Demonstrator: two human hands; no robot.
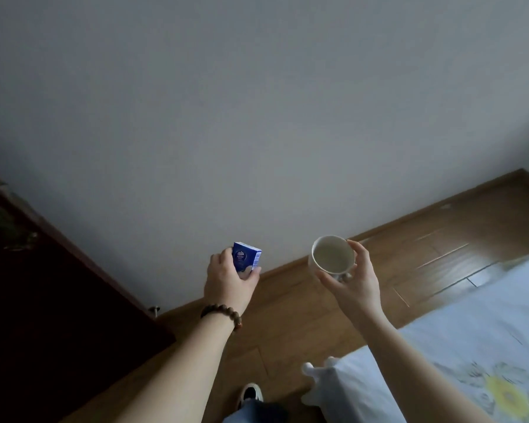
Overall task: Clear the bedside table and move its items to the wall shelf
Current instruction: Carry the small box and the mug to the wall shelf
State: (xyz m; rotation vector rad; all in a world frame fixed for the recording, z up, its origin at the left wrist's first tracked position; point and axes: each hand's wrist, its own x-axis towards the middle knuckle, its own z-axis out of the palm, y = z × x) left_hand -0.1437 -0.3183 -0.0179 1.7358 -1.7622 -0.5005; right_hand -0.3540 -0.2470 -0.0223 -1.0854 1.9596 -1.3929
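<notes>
blue box (pixel 246 260) | logo and barcode present | print too blurred to read

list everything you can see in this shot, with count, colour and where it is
box: 1, blue and white, held up in front of the wall, left of centre
cup: 1, white, held up at centre right, open top toward the camera
wall: 1, pale grey, fills the upper picture
floor: 1, brown wood boards, from right edge down to bottom centre
dark furniture: 1, dark reddish brown, left edge
bed cover: 1, light blue with a flower print, lower right
bracelet: 1, brown beads, on the left wrist
shoe: 1, black and white, bottom centre
left hand: 1, grips the box
right hand: 1, holds the cup by its rim and side
</notes>
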